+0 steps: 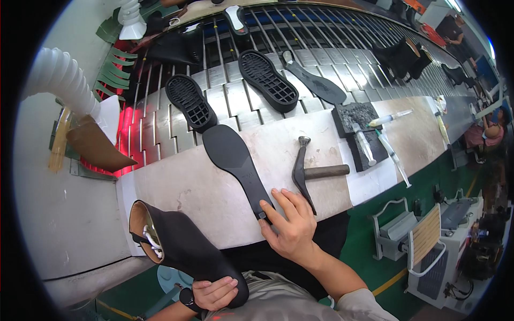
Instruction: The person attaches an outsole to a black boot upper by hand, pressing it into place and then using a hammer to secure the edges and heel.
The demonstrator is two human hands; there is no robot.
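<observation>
My left hand (215, 293) is wrapped round the toe of a black boot (187, 235), held low at the left before my body. The boot's open top points up and left, showing a tan lining and white lacing or cord. My right hand (292, 224) lies at the heel end of a flat black sole (230, 152), fingers stretched out and touching it. A small dark piece (262, 215) shows between thumb and forefinger; its kind is unclear. Right of the sole lies a hammer (326, 171) with a wooden handle and a curved metal head (300, 166).
Two treaded black soles (267, 80) and a slimmer sole (316, 80) lie on the metal slat conveyor (225, 88). Several syringes (364, 144) rest by a dark block (353, 117). More boots (396, 56) stand farther right. A white hose (67, 80) hangs left; people (487, 131) are beyond.
</observation>
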